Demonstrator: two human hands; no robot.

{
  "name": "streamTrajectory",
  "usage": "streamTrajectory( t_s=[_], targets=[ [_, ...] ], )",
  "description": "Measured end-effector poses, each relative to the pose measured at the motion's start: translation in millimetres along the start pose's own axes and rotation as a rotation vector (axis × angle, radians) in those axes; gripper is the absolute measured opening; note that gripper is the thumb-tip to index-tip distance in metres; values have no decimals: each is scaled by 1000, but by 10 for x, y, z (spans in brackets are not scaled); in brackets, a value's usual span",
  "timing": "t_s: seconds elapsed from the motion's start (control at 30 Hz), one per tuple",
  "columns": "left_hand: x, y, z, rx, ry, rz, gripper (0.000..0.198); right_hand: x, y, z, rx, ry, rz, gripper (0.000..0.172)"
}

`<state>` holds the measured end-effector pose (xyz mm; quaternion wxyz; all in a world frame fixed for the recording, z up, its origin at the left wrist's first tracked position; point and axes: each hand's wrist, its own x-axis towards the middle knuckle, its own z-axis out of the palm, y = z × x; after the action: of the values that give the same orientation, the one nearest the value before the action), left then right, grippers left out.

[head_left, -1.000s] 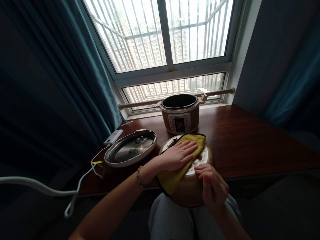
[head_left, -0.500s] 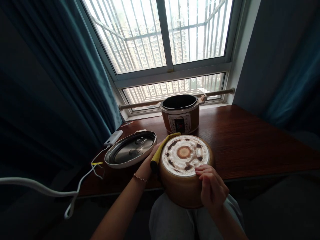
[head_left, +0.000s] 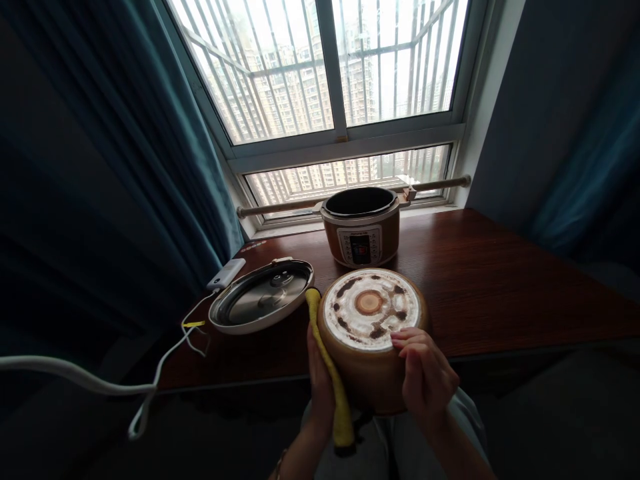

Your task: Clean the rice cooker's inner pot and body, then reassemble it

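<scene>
An inner cooking pot [head_left: 363, 370] is upside down above my lap, its pale, brown-stained base facing up. My right hand [head_left: 427, 377] grips it at the near right, fingertips on the edge of the base and the other fingers curled. My left hand [head_left: 320, 380] presses a yellow cloth [head_left: 336, 383] with dark edging against the pot's left wall; the cloth partly covers that hand. Beyond the pot stands a brown and white electric pressure cooker [head_left: 361, 230], its lid off and its inside dark. The cooker's lid [head_left: 263, 298] lies underside up to the left.
The dark red wooden table [head_left: 480, 280] runs up to a barred window [head_left: 340, 67]. A white power strip [head_left: 227, 273] lies by the blue curtain [head_left: 185, 167], its white cable [head_left: 75, 373] hanging off the left side. A rail [head_left: 280, 209] crosses the window behind the cooker.
My left hand and the yellow cloth have slid from the pot's far left side down towards me along its wall. The right hand and the pot have barely moved.
</scene>
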<state>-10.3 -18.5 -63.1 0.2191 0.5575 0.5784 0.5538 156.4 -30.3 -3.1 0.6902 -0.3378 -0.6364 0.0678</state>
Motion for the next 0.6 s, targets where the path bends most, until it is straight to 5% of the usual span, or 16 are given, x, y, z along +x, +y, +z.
streamTrajectory(
  t_s=[0.1,0.2,0.33,0.6],
  targets=[
    [-93,277,-2,-41,128,3,50,0,-3,-8,7,-8,6,18],
    [-72,561,-34,152,78,219,46,-1,-5,-6,8,-13,10,19],
    [68,869,-53,535,-120,439,40,6,-13,-2,28,-11,1,20],
    [332,1453,207,656,-582,382,42,36,-20,-11,5,-21,-23,20]
  ],
)
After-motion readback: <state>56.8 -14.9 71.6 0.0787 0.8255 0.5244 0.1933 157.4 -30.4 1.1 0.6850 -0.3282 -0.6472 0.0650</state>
